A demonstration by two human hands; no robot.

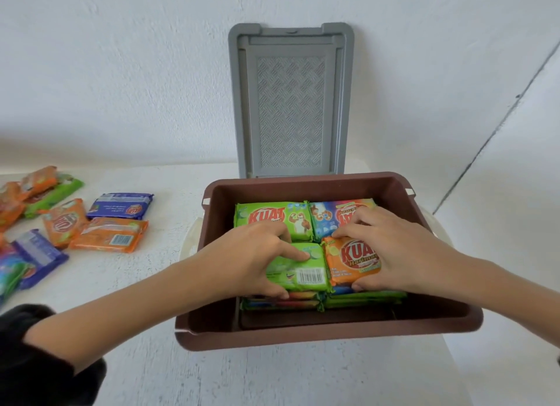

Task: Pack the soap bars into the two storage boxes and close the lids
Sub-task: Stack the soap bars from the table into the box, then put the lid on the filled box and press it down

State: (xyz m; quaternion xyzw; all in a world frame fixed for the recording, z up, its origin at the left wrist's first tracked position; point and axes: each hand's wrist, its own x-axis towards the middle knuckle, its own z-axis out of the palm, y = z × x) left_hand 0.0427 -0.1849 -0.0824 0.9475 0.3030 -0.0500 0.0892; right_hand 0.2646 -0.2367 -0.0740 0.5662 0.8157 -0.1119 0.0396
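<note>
Your left hand (257, 254) clasps a glossy green wrapped soap bar (306, 267) and your right hand (391, 248) clasps the orange KUAT bar (351, 263) at its 3 o'clock, both atop stacks inside the brown plastic storage box (303, 334), its grey lid (291, 102) upright at 12 o'clock.

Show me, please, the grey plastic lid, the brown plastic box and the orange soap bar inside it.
Grey plastic lid (290, 111): head view, centre panel.
Brown plastic box (303, 336): head view, near wall.
Orange soap bar (348, 264): head view, printed face.
</note>
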